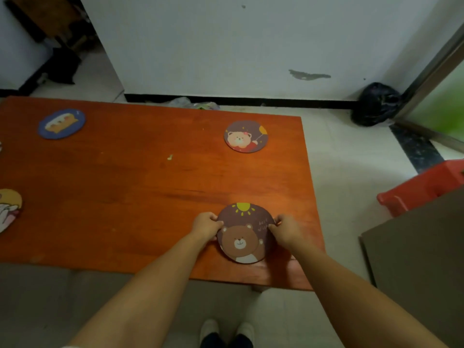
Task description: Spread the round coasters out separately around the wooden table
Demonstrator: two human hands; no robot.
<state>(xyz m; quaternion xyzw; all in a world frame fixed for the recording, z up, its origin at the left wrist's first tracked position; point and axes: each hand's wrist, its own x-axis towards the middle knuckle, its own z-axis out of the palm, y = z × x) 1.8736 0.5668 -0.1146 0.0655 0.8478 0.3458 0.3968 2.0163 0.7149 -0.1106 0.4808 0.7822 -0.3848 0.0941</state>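
four coasters show on the wooden table [140, 187] in the head view. both hands pinch one brown bear coaster [244, 234] near the table's front right corner: the left hand [206, 227] closed on its left edge, the right hand [285, 231] closed on its right edge. another bear coaster [246, 136] lies well apart at the far right. a blue coaster [61, 124] sits far left, and a yellow coaster [8, 209] is cut off by the left edge.

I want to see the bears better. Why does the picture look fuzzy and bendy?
Head view: the wide lens bends the table edges; dim light makes everything soft, so the writing on the brown bear coaster blurs; the green doorway at right is smeared.
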